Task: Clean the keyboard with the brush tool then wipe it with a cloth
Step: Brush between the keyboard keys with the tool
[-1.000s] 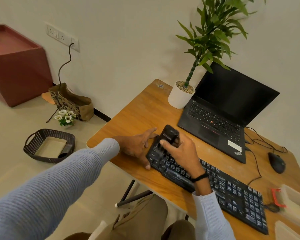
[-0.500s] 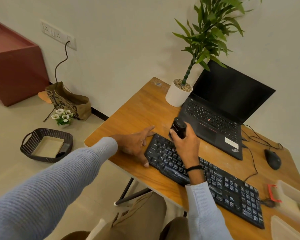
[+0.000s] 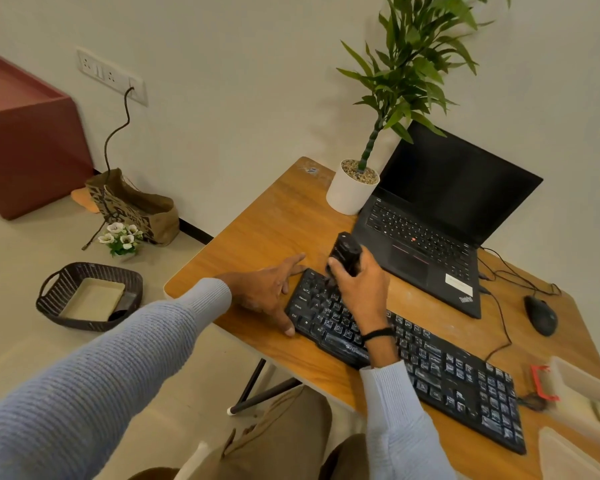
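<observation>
Wooden worktop carries all. Open black laptop at far side, screen dark. Black keyboard lies diagonally along near edge, in front of laptop. Potted plant in white pot just left of laptop. Left hand flat on worktop, fingers spread, touching keyboard's left end; grip apart, holding nothing. Right hand over keyboard's left part, grip clamped round black brush tool, held upright above top key rows; contact with keys unclear. Black mouse right of laptop.
</observation>
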